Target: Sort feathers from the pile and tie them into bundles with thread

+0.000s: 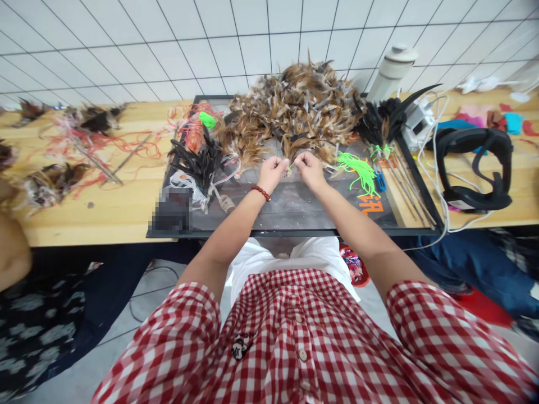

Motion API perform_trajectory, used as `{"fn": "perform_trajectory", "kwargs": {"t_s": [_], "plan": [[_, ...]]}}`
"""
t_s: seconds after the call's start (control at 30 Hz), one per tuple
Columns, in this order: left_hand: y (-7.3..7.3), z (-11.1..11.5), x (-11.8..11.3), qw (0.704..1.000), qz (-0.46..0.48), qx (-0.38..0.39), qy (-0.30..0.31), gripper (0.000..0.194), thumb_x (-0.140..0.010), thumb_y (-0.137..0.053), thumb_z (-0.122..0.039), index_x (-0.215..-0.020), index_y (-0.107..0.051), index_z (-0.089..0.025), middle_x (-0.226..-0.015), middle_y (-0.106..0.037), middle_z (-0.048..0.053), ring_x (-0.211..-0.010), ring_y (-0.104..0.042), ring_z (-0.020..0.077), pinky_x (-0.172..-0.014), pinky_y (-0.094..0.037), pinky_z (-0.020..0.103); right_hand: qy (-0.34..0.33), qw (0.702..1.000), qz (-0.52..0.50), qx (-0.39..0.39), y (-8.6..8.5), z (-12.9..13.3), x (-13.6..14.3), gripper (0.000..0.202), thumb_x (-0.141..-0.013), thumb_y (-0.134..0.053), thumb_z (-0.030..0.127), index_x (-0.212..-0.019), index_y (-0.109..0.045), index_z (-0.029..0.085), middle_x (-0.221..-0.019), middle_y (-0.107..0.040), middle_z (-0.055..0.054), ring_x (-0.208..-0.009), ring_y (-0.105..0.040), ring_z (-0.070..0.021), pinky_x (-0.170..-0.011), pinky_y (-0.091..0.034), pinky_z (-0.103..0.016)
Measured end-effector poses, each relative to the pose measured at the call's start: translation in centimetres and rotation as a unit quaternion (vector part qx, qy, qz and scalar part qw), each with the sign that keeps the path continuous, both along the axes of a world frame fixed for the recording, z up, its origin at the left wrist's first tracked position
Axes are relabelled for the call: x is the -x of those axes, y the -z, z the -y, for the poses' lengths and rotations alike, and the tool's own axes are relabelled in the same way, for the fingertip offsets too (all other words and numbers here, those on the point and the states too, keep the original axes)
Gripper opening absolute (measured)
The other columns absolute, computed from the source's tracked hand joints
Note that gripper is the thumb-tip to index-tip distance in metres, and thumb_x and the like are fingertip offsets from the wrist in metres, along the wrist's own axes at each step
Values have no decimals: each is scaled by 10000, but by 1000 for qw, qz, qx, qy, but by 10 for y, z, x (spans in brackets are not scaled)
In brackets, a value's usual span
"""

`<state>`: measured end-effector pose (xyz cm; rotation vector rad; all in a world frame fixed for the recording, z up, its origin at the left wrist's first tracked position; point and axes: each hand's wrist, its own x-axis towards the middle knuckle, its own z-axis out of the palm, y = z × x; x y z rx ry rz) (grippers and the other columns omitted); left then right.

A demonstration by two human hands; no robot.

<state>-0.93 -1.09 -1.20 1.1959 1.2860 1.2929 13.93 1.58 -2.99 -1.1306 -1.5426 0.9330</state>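
Note:
Over the dark board point(261, 216), my left hand point(273, 171) and my right hand point(310, 170) face each other with fingertips pinched, a narrow gap apart. A short bit of green cord point(289, 167) shows between them, at the base of a dark brown feather bunch point(296, 145). How the cord runs round the feathers is too small to make out. Just beyond my fingers rises a large heap of brown feathers point(303, 106). Loose bright green cords point(359, 171) lie to the right of my right hand.
Black feathers point(200, 160) lie left, and more black feathers point(381, 120) right beside thin sticks point(406, 185). A pale bottle point(391, 70) stands at the back. A black headset point(474, 168) with white cables is at right. Another person's arm point(12, 235) is at far left.

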Motion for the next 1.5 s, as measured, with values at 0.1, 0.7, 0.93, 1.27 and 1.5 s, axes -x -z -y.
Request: {"fn": "perform_trajectory", "kwargs": {"t_s": [0.1,0.7,0.93,1.27,1.5], "plan": [[-3,2,-2,1000,13,24,16,232,-822,-745,-187,-671,-570,-164,-515,-544,-61,-433,-460,46,-465,-366,181,-20,999,-19,-17,1,0,1,220,-827,-635,396,-754,-568,199,-645,-535,35,-653,-474,-122,-683,-401,-281],[3,0,0,989,-89,-110,45,136,-743,-687,-60,-706,-611,-166,-612,-621,-51,-559,-573,71,-592,-447,197,-59,989,51,-127,9,-6,1,241,-920,-550,417,-874,-647,200,-888,-661,-56,-902,-600,-198,-902,-485,-375],[-5,2,0,997,-37,10,61,186,-773,-718,-82,-717,-563,-169,-533,-576,-64,-434,-500,56,-463,-399,181,-36,992,46,-110,3,1,0,278,-950,-459,460,-803,-488,226,-776,-535,-22,-827,-522,-184,-831,-454,-350],[-12,5,-1,996,57,73,16,256,-828,-633,20,-716,-487,-158,-532,-605,-40,-476,-595,75,-548,-514,200,-81,989,46,-116,-4,7,2,513,-923,-393,738,-815,-480,245,-782,-520,-35,-826,-511,-201,-780,-438,-345],[-16,3,4,990,101,102,-15,283,-779,-697,8,-721,-479,-163,-549,-611,-26,-495,-613,94,-563,-515,217,-130,989,24,-65,1,2,1,620,-825,-456,855,-811,-515,238,-635,-486,24,-635,-466,-159,-676,-402,-322]]}}
